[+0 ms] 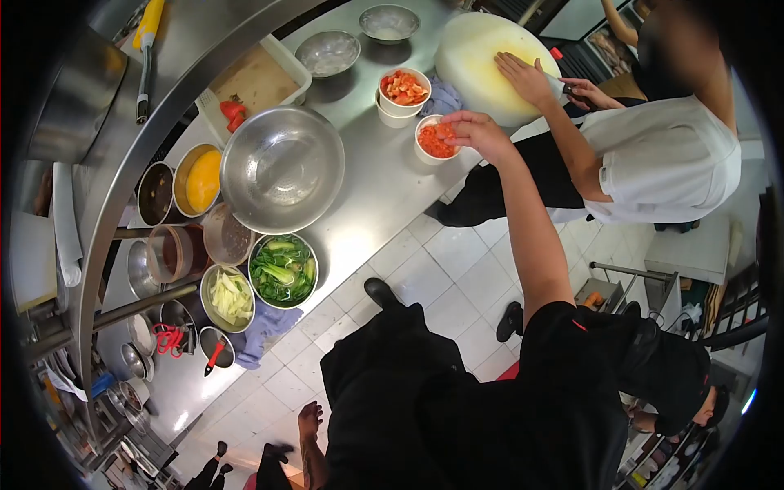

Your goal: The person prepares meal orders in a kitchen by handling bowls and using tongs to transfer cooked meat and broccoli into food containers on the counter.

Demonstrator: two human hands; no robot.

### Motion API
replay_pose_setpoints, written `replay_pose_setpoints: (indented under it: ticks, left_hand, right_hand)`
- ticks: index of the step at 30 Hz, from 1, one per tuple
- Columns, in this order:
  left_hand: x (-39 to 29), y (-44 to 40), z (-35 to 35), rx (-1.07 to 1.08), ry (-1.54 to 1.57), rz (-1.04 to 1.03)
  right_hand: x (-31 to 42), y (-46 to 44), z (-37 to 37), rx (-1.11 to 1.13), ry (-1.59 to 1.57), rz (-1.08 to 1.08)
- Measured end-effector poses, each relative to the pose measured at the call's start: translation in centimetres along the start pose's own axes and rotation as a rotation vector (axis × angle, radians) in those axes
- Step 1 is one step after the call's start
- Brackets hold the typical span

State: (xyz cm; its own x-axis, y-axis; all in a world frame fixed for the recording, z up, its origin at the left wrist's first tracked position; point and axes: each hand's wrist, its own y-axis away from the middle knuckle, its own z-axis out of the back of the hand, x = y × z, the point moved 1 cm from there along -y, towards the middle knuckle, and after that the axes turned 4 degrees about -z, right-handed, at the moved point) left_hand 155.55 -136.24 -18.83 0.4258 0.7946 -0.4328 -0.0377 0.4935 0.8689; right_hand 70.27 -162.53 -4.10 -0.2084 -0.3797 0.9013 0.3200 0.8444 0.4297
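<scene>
My right hand (483,135) reaches over a white paper cup (426,153) near the counter's edge. Its fingers close around some diced tomato (435,139) at the cup's rim. My left hand (310,420) hangs low beside my body, away from the counter, its fingers loosely bent and apart with nothing visible in them. Just beyond the cup, a second white cup (396,120) holds larger chopped tomato pieces (403,87). A blue cloth (442,96) lies between these cups and a thick round chopping board (482,61).
A co-worker's hand (523,77) lies on the board, the other holding a knife (569,88). Along the counter stand a large steel bowl (283,167), leafy greens (282,269), sliced pale vegetables (231,296) and yellow liquid (203,181). A steel shelf edge (122,184) overhangs the left.
</scene>
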Motion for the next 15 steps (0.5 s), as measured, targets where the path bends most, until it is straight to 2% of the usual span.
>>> replay_pose_setpoints:
  ticks: [7,13,15]
  left_hand:
    - [-2.4,-0.8,0.0,-0.044,-0.056,-0.005]
    - [-3.3,-1.0,-0.5,-0.035,-0.049,-0.022]
    - [-2.9,-1.3,-0.6,-0.028,-0.036,-0.023]
  right_hand:
    - [0.7,0.6,-0.1,0.021,-0.111,-0.029]
    - [1.1,1.1,-1.4,-0.094,-0.042,0.027]
    - [1.1,1.1,-2.0,-0.163,0.487,0.095]
